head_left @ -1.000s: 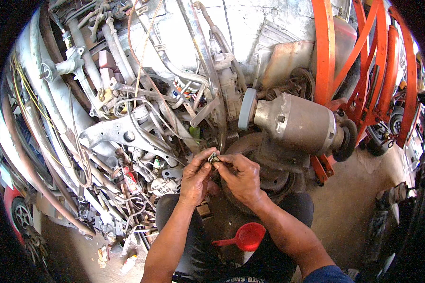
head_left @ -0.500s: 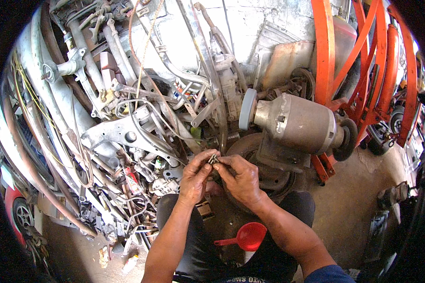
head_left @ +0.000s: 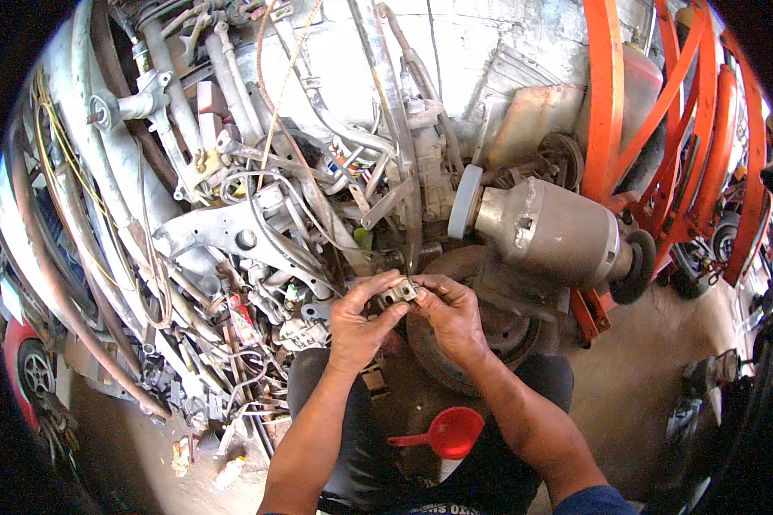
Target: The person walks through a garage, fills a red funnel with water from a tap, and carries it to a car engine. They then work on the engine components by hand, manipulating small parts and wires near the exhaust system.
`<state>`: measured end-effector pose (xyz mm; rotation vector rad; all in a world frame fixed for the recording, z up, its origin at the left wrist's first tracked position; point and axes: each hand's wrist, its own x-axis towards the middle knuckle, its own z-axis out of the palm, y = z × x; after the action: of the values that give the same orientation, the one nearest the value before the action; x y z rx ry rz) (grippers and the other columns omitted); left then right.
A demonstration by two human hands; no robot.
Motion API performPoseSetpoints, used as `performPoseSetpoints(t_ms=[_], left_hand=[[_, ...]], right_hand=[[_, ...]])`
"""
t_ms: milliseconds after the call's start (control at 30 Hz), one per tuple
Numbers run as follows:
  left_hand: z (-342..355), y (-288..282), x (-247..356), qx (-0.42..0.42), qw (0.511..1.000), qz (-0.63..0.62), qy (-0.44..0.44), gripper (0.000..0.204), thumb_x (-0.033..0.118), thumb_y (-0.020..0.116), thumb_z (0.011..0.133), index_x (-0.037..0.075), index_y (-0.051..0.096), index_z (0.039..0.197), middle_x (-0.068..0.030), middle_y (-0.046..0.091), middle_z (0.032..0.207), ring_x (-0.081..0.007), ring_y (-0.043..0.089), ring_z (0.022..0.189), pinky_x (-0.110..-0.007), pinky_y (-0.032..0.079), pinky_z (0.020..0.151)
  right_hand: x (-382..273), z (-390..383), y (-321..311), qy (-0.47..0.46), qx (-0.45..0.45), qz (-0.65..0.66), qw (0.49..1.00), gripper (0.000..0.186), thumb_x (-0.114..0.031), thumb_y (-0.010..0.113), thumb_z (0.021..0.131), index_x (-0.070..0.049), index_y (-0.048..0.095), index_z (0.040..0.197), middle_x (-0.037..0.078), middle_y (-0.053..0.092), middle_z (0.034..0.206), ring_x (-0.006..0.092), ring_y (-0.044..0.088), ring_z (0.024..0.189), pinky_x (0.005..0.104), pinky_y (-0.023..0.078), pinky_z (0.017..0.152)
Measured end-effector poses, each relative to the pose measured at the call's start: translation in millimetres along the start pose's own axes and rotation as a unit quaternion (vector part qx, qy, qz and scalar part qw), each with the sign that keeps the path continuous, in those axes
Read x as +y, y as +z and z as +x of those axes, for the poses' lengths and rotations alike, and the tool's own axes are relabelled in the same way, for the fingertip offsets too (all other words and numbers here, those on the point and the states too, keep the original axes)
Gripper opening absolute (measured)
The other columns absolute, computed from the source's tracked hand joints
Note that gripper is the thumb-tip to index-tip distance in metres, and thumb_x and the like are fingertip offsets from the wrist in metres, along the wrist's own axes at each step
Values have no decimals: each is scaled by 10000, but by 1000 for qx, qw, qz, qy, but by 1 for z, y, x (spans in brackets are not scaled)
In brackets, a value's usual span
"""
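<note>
My left hand [head_left: 359, 322] and my right hand [head_left: 455, 319] meet in front of me, above my knees. Between their fingertips is a small pale metal block [head_left: 397, 294] with dark round holes in its face. The left fingers are closed around its left side, while the right thumb and fingers pinch its right end. Just beyond and to the right stands a bench grinder [head_left: 548, 230] with a grey grinding wheel [head_left: 465, 202] on its left end. The hands are apart from the wheel.
A tangled heap of metal car parts [head_left: 249, 236] fills the left side. Orange steel frames [head_left: 605, 103] rise at the far right. Below the grinder lies a round rusty wheel [head_left: 502, 330]. A red plastic dipper [head_left: 453, 433] sits low between my legs.
The metal block has been turned, so its holed face now shows where only a small edge showed before. The whole view has shifted slightly, moving the background rightward.
</note>
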<state>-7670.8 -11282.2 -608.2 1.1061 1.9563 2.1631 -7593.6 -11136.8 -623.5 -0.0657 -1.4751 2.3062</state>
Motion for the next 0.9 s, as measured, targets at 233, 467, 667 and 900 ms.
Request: performPoseSetpoints(t_ms=[233,467,667,900], left_hand=[[0,-4,0,11,995,77,57,375,-12,796,750,30,711,1113,-93,716,1075,-191,681,1009,-318,525,908],[2,-9,8,2,992,111,56,354,4,792,755,53,730,1100,-105,720,1019,-203,694,961,-318,536,864],[2,-12,5,-14,994,98,43,354,10,786,772,47,725,1118,-105,716,1039,-202,686,971,-318,531,872],[3,-13,-1,-28,997,66,14,346,35,784,794,40,722,1134,-109,722,1104,-199,684,1019,-320,515,937]], right_hand=[[6,6,-8,59,-34,94,993,250,-103,626,979,37,643,1186,121,683,1138,214,668,1012,373,562,919],[4,7,-8,62,-45,100,992,241,-106,638,970,43,648,1159,135,684,1121,234,672,1007,408,560,930],[6,6,-10,64,-43,97,992,223,-105,654,959,38,658,1130,126,693,1086,233,674,996,412,562,924],[5,8,-16,67,-43,26,996,227,-119,661,957,42,655,1118,103,702,1035,187,675,930,340,560,866]])
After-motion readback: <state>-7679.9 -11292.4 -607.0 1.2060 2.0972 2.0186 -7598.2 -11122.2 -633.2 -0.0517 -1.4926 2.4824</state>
